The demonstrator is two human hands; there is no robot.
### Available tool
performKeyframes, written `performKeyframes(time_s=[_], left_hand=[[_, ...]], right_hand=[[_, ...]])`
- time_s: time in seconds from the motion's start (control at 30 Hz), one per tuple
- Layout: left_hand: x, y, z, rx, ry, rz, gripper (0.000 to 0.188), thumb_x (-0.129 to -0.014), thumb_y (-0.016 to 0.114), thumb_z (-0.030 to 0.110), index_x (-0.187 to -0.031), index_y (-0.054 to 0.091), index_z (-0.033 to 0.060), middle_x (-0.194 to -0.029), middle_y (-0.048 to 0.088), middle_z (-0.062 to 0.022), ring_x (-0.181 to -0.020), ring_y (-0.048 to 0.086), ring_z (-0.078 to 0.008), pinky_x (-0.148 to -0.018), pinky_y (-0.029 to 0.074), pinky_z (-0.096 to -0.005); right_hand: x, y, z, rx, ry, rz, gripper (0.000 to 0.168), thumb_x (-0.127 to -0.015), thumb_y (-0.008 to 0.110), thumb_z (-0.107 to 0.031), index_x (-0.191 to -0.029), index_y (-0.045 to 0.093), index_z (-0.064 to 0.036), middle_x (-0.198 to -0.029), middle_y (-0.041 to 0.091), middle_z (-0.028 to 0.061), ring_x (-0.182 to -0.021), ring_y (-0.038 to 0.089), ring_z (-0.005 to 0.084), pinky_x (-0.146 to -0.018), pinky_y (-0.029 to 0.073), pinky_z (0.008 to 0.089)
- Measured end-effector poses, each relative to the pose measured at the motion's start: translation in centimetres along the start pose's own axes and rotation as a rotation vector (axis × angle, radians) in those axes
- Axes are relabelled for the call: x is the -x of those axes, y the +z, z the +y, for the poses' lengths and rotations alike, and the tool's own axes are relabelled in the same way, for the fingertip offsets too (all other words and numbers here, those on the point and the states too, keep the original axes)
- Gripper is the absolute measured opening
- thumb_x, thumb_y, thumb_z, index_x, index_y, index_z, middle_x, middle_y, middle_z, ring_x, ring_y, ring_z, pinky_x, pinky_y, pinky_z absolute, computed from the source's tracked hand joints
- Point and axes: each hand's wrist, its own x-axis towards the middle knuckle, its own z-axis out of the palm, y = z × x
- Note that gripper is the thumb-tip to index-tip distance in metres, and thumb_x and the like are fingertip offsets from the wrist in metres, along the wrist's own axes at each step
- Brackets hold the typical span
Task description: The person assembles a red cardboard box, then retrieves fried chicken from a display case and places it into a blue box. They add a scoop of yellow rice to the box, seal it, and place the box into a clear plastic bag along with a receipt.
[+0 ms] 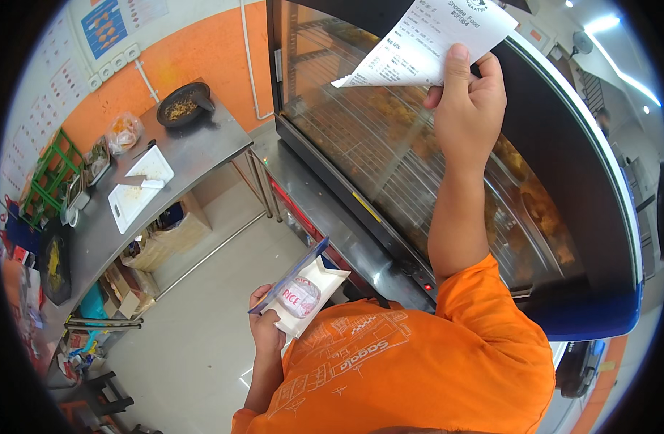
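Note:
My right hand (470, 92) is raised in front of a glass-fronted food warmer (353, 198). Between its thumb and fingers is a printed paper receipt (408, 46), whose lower corner curls. Low by my chest, my left hand (267, 325) grips an open paper food box (325, 282) by its near side. Inside the box sits a round wrapped packet of rice (298, 297) with red print. The box's blue-edged flap (294, 274) stands up on the far side. Behind the warmer's glass, pieces of fried food (391, 108) rest on wire racks.
A steel table (223, 127) at left carries a stone mortar (183, 106), a white cutting board (128, 203) with a knife (145, 182), and a green crate (52, 179). Cardboard boxes (172, 238) stand beneath it. A steel ledge (310, 179) runs below the warmer.

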Motion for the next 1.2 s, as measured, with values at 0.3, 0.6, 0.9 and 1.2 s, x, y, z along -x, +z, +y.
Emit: performKeyframes(time_s=[0.3, 0.6, 0.9, 1.2], left_hand=[[-2.1, 0.3, -0.2, -0.019, -0.035, -0.005, 0.069, -0.061, 0.04, -0.008, -0.13, 0.046, -0.0042, -0.126, 0.056, -0.0216, -0.116, 0.059, -0.0335, -0.103, 0.051, -0.0424], [-3.9, 2.9, 2.8, 0.008, -0.072, 0.086, 0.07, -0.068, 0.041, -0.008, -0.139, 0.042, -0.0057, -0.13, 0.057, -0.02, -0.121, 0.06, -0.0343, -0.103, 0.052, -0.0454], [-3.5, 6.4, 2.5, -0.171, 0.083, -0.084, 0.069, -0.066, 0.038, -0.01, -0.134, 0.046, -0.0005, -0.129, 0.055, -0.0162, -0.117, 0.057, -0.0274, -0.102, 0.049, -0.0374], [-4.8, 0.1, -1.3, -0.442, -0.154, -0.143, 0.071, -0.068, 0.047, -0.001, -0.139, 0.048, 0.0003, -0.129, 0.057, -0.017, -0.116, 0.061, -0.0336, -0.093, 0.056, -0.0464]], right_hand=[[-0.7, 0.5, 1.5, -0.085, -0.008, 0.04, 0.031, -0.103, 0.061, -0.027, -0.109, 0.058, 0.003, -0.071, 0.069, 0.0069, -0.052, 0.054, 0.0061, -0.051, 0.042, 0.0216], [7.0, 0.5, 4.6, -0.027, -0.463, 0.151, 0.041, -0.088, 0.076, -0.001, -0.117, 0.047, -0.001, -0.109, 0.059, 0.0145, -0.08, 0.059, 0.0133, -0.065, 0.05, 0.021], [21.8, 0.8, 5.5, 0.3, 0.261, -1.281, 0.057, -0.084, 0.08, -0.033, -0.128, 0.059, -0.003, -0.129, 0.057, 0.0206, -0.119, 0.058, 0.0383, -0.092, 0.055, 0.0455], [27.3, -4.4, 5.4, 0.126, 0.518, -1.07, 0.058, -0.08, 0.075, -0.023, -0.132, 0.057, -0.003, -0.126, 0.062, 0.0213, -0.113, 0.063, 0.0318, -0.088, 0.055, 0.0432]])
